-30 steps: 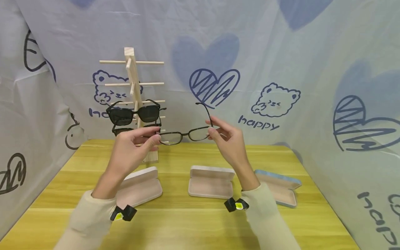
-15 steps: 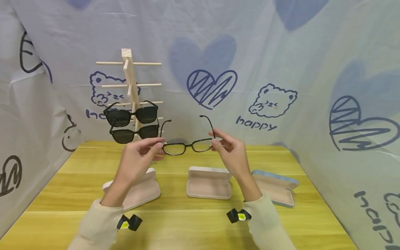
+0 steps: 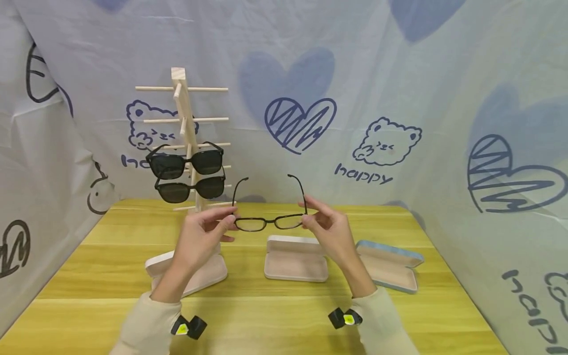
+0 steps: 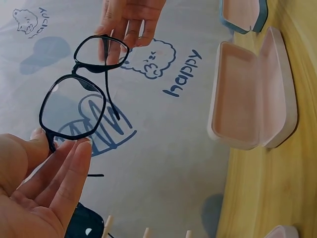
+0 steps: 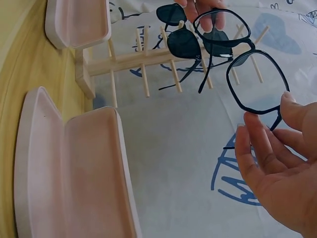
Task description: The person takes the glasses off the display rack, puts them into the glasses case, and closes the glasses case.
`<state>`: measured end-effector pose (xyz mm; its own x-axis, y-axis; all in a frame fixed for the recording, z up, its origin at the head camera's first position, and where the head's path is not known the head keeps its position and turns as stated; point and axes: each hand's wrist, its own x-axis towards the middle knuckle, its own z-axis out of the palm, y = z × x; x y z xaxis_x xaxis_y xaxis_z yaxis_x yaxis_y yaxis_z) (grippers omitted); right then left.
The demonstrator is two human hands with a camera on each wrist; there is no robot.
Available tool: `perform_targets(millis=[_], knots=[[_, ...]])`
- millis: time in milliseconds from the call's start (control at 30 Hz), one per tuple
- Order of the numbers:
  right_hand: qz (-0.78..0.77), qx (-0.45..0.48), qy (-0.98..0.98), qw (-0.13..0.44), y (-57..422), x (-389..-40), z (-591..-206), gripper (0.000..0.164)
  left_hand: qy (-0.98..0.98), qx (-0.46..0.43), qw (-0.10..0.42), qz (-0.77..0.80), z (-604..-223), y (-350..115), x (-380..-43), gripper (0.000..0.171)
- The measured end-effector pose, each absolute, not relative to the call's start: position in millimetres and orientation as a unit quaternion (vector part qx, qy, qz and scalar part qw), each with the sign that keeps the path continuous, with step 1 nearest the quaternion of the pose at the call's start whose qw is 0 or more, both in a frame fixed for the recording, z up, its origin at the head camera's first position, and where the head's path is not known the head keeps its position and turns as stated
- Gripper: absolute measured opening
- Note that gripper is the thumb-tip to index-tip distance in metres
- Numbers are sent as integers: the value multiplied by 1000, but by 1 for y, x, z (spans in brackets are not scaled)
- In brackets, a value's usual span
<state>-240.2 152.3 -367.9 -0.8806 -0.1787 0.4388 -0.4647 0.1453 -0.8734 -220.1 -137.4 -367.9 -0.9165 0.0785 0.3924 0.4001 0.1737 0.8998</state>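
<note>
A pair of black-framed eyeglasses [image 3: 269,221] with clear lenses is held up in the air, both temples unfolded and pointing away from me. My left hand [image 3: 201,236] pinches its left hinge corner between thumb and fingers. At the opposite corner, my right hand [image 3: 330,229] pinches the frame the same way. Below the glasses lies an open white case [image 3: 296,266] with a pinkish lining. The left wrist view shows the eyeglasses [image 4: 74,109] from the side, gripped at both ends. In the right wrist view, the thumb and fingers press on the near end of the frame.
Behind my left hand stands a wooden display rack [image 3: 183,106] with pegs, bearing two pairs of sunglasses [image 3: 208,161]. Another open white case [image 3: 208,273] lies at left, partly behind my forearm. An open blue case [image 3: 390,266] is at right. A printed cloth hangs behind the table [image 3: 266,320].
Both hands have lowered the eyeglasses from beside the rack and brought them slightly right, toward the middle. The lower sunglasses on the rack, partly covered before, now show fully.
</note>
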Motion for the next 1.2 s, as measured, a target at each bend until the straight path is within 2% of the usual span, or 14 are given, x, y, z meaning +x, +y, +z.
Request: perform_targets(millis=[300, 1200], knots=[[618, 221, -748, 102, 160, -235, -378, 51, -750, -137, 108, -639, -377, -132, -218, 29], [622, 198, -751, 99, 164, -231, -392, 56, -769, -128, 88, -620, -386, -125, -219, 30]])
